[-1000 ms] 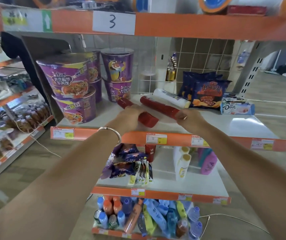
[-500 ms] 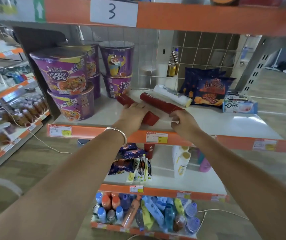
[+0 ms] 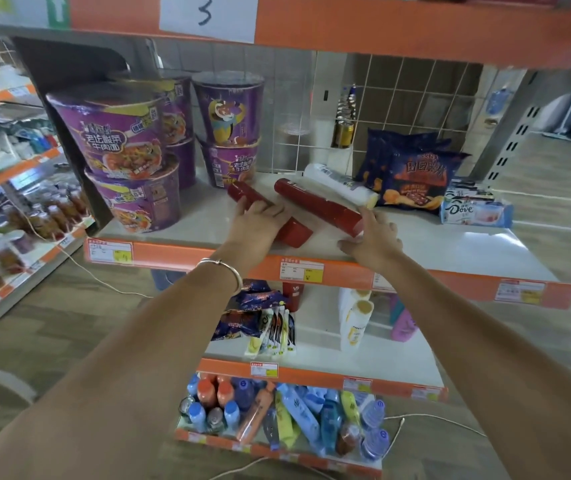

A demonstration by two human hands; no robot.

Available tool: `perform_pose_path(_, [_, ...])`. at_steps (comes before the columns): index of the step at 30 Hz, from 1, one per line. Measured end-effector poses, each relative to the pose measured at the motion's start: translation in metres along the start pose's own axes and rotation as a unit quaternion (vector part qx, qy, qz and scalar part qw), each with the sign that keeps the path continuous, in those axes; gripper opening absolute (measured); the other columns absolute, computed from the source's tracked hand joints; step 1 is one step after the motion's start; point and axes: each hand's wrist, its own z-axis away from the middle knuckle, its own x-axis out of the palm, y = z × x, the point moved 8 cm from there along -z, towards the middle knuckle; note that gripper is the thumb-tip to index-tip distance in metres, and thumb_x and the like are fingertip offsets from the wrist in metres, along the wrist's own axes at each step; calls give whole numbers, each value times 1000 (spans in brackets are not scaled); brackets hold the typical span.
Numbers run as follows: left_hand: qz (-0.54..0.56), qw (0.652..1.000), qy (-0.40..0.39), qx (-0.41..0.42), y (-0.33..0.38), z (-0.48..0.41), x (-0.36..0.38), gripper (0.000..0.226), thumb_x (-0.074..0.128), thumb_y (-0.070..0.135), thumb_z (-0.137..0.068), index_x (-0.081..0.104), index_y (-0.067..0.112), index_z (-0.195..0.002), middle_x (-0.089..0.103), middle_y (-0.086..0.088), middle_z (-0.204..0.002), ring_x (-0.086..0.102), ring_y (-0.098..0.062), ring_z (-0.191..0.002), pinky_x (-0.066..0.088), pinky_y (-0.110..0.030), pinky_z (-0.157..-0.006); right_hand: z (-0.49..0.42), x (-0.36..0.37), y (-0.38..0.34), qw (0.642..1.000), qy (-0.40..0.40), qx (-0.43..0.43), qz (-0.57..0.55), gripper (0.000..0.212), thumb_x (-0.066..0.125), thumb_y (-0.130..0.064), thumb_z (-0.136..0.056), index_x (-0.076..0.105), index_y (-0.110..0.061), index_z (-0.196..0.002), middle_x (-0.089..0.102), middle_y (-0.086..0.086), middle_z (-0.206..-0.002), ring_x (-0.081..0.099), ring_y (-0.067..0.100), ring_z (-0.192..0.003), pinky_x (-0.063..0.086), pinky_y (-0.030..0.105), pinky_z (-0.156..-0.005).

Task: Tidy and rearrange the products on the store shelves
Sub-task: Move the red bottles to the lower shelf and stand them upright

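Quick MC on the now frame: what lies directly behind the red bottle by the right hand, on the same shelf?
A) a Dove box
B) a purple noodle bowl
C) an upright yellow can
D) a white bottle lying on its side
D: a white bottle lies on its side right behind the long red bottle that the right hand touches at its near end; the Dove box sits farther right.

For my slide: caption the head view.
Left hand and right hand on two lying red cylindrical bottles beside purple noodle bowls.
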Motion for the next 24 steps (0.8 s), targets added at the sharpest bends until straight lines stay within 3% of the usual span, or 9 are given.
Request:
perform_pose_path(4, [-6,999,29,25,11,8,-7,59,47,22,-93,22,26,-146,28,5,-153,22,-21,-141,0,-55,-116,-13,3,-1,1000,-20,5,17,65,66,-43,-80,38,-24,-135,44,6,-135,38,34,-126,32,46,-98])
perform_pose_path(8, [62,993,95,35,28,22,-16,61,50,15,-91,23,19,-146,33,-5,-147,33,-25,-137,7,-53,-117,-14,0,-1,996,10,-14,92,45,59,-45,-81,54,-18,-117,54,10,-124,45,33,-118,37,43,-94])
perform_pose_path(10, [125,983,135,19,29,25,-30,60,52,14,-90,27,14,-144,36,-8,-144,39,-28,-133,14,-49,-117,-9,-1,-1,998,26,-44,36,38,57,-46,-80,57,-14,-101,57,13,-113,53,30,-103,46,35,-80])
perform_pose_path(12, [233,958,168,-21,22,24,-48,55,52,17,-92,30,11,-142,38,-11,-140,44,-30,-126,26,-47,-113,2,-13,-3,991,73,-72,-85,25,58,-41,-74,55,-19,-84,63,15,-97,55,25,-80,38,23,-57])
perform_pose_path(14, [349,916,191,-47,16,25,-63,52,53,17,-92,33,8,-139,39,-15,-134,46,-26,-115,36,-36,-103,15,-31,-4,968,136,-88,-191,18,59,-38,-72,55,-21,-75,64,12,-88,55,22,-73,34,20,-56])
perform_pose_path(17, [379,901,201,-59,13,28,-75,50,52,14,-91,35,7,-138,44,-17,-126,40,-25,-116,27,-15,-88,32,-49,-2,922,170,-58,-344,15,63,-37,-79,52,-30,-71,58,1,-87,55,15,-74,45,20,-68])
perform_pose_path(21, [404,888,201,-84,20,42,-89,39,51,17,-92,44,8,-129,48,-15,-123,44,-24,-114,33,-23,-90,50,-66,-3,786,152,-15,-599,39,68,-41,-76,54,-23,-108,62,-3,-98,61,12,-91,51,30,-85])
perform_pose_path(22, [415,884,201,-83,23,47,-93,36,50,18,-93,46,8,-126,49,-14,-121,46,-23,-111,36,-25,-93,57,-74,-5,765,151,-25,-625,38,69,-36,-79,52,-21,-110,62,-4,-101,62,11,-94,52,31,-90])
perform_pose_path(24, [433,879,192,-60,34,59,-101,32,50,19,-93,48,8,-123,49,-7,-117,46,-14,-100,34,-13,-88,74,-89,-5,768,157,-57,-618,26,69,-31,-83,53,-24,-102,64,-5,-101,64,12,-98,53,38,-95])
